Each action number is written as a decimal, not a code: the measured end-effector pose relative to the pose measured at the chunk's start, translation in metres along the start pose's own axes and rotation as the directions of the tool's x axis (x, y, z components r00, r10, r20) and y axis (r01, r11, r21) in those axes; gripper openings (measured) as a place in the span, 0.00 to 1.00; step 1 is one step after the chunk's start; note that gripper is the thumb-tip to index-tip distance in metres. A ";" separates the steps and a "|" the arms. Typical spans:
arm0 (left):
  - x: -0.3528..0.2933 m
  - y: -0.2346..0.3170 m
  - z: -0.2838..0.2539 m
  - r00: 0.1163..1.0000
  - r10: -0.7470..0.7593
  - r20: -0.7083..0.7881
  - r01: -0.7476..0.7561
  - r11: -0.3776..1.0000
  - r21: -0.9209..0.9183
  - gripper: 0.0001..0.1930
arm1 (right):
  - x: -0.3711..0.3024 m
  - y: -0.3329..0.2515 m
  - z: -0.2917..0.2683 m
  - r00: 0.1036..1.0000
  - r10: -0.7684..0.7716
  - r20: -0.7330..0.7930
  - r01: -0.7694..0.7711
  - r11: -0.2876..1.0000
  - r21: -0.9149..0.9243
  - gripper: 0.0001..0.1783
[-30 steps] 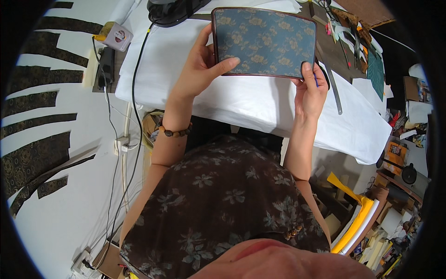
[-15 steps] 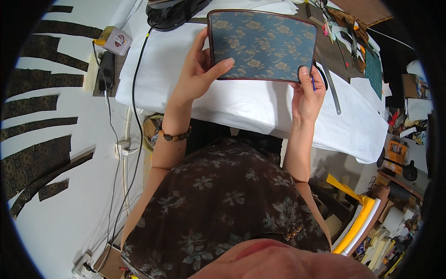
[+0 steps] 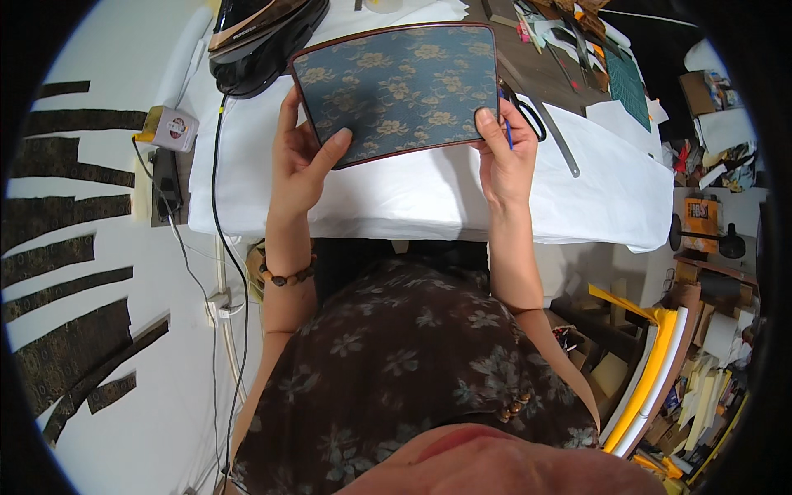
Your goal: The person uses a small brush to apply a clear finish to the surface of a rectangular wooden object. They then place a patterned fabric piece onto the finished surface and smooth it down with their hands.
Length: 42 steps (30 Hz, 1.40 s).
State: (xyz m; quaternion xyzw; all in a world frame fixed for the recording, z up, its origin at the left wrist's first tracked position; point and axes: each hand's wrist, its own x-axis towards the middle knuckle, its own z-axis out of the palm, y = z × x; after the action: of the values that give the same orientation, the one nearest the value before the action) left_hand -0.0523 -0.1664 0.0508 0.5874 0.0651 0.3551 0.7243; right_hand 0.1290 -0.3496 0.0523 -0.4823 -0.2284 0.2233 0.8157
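Both my hands hold up a flat, slightly fan-shaped panel (image 3: 404,91), covered in blue-green fabric with beige flowers and edged in dark reddish brown. My left hand (image 3: 305,161) grips its lower left corner, thumb on the fabric and fingers behind. My right hand (image 3: 505,153) pinches the lower right corner the same way. The panel tilts, its left side lower, above a table spread with white cloth (image 3: 412,202). Close behind my right hand are a black loop-shaped handle (image 3: 538,120) and a thin blue stick-like thing (image 3: 509,132). The panel's back is hidden.
A black iron (image 3: 268,45) stands at the back left, its cable (image 3: 216,165) hanging over the table edge. Right of the panel lie a metal ruler (image 3: 563,140) and a green cutting mat (image 3: 627,87). Patterned dark strips (image 3: 74,122) hang on the left wall; shelves of scraps (image 3: 709,396) stand right.
The panel has turned a little, its left side now lower, and sits further left in view along with both hands. The whole view has shifted, showing more of the iron. Both grips stay the same.
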 end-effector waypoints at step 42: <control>-0.019 -0.051 -0.002 0.851 -0.405 -0.335 0.427 0.904 -0.007 0.30 | -0.002 0.058 -0.026 0.996 -0.068 -0.052 0.009 0.690 -0.724 0.19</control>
State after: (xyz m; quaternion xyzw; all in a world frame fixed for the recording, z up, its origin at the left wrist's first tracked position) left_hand -0.0449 -0.1788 -0.0018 0.5158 0.3225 0.2805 0.7425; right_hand 0.1349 -0.3432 -0.0111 -0.7674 -0.2773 0.0802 0.5725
